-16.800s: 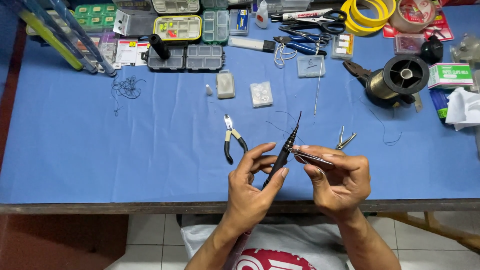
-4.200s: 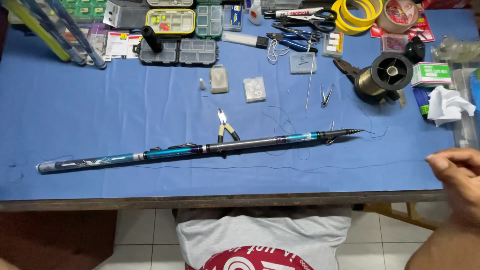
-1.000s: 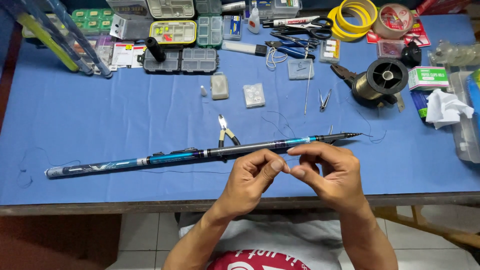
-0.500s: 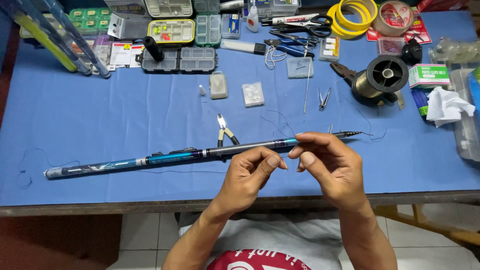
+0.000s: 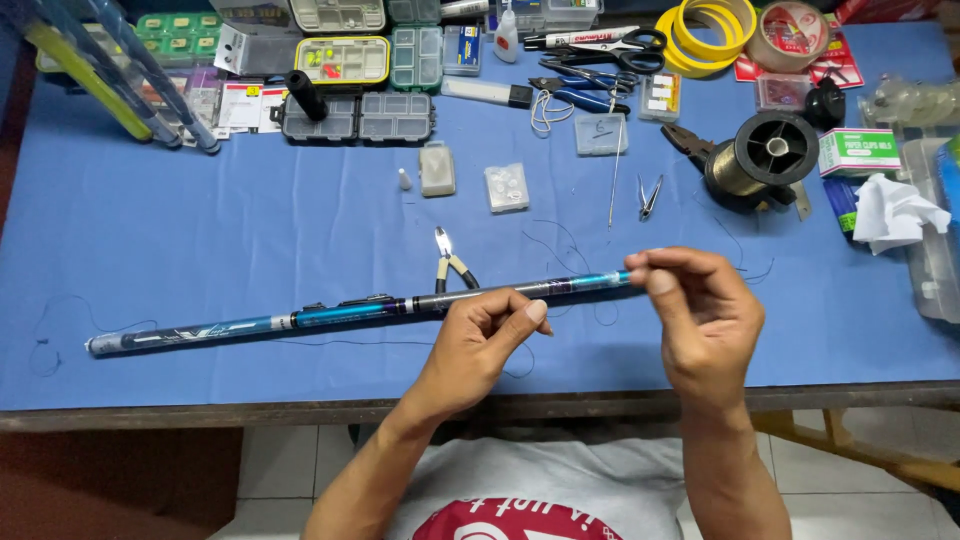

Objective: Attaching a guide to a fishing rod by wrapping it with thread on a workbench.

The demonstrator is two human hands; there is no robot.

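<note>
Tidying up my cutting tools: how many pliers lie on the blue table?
3: small pliers above the rod, blue-handled pliers under the scissors, dark pliers beside the spool. Others may be hidden.

Blue-covered table (image 5: 200, 230) over pale tiled floor (image 5: 290, 480)

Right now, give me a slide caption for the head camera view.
Two bare hands, left and right, pinch thin line above a long blue-black telescopic fishing rod on a blue-covered table.
</note>
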